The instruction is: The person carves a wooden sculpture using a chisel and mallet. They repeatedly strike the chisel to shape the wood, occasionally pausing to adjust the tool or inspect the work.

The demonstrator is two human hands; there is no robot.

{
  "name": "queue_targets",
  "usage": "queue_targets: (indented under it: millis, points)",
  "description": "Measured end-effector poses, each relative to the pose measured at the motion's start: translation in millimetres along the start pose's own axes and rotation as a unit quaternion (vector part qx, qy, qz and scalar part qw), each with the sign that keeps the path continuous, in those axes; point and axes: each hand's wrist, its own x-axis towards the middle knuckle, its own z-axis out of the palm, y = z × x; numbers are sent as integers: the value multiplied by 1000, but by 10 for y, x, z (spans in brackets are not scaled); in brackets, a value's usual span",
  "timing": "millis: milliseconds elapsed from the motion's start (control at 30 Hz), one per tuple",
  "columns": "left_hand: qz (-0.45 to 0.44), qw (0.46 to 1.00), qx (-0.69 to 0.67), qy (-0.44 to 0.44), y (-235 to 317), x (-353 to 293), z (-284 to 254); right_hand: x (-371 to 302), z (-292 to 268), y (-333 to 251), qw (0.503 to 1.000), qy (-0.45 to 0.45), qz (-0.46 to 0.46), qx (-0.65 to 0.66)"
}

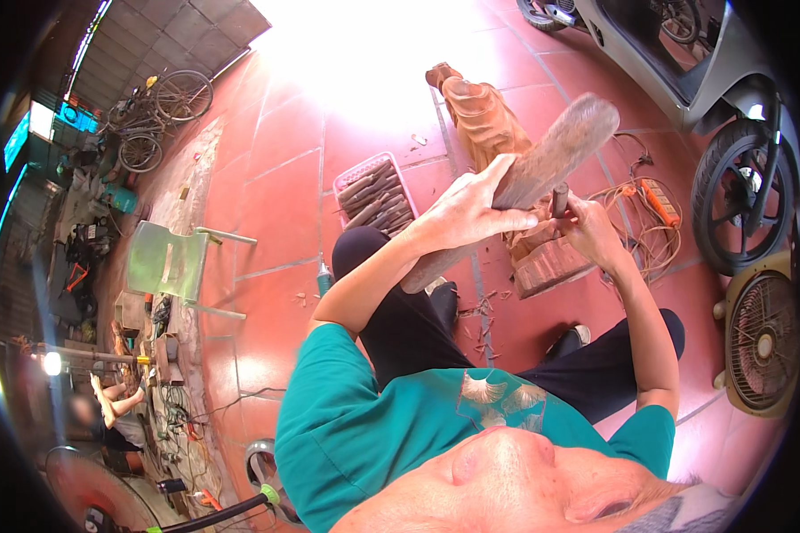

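Note:
My left hand (467, 209) is wrapped around a long flat wooden club (560, 147), which slants across in front of my chest with its rounded end to the far right. In my right hand (593, 231) is a chisel (560, 200); the short round butt of its handle sticks up from my fingers, and its blade is hidden. Below both hands a reddish-brown carved wooden statue (484, 115) lies on the floor between my feet. Its drapery-like folds point away from me, and its blocky base (547, 266) is nearest to me. The club covers part of its middle.
A pink plastic basket (340, 185) of chisels stands left of the statue. Wood chips (486, 329) litter the tiles. Right are an orange power strip (660, 202) with tangled cords, a fan (763, 333) and a motorbike (742, 195). A green chair (164, 262) and another person (116, 404) are left.

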Motion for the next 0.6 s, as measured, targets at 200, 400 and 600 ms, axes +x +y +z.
queue_targets:
  millis: [200, 400, 600]
  points:
    - [-66, 988, 121, -71, -111, -13, 102, 8, 68, 59, 999, 10, 5, 31]
    - [-38, 997, 51, -47, -311, -59, 72, 23, -15, 146, 999, 17, -4, 39]
    - [-17, 999, -1, 34, -411, -106, 68, -8, -161, 69, 996, 53, 74, 11]
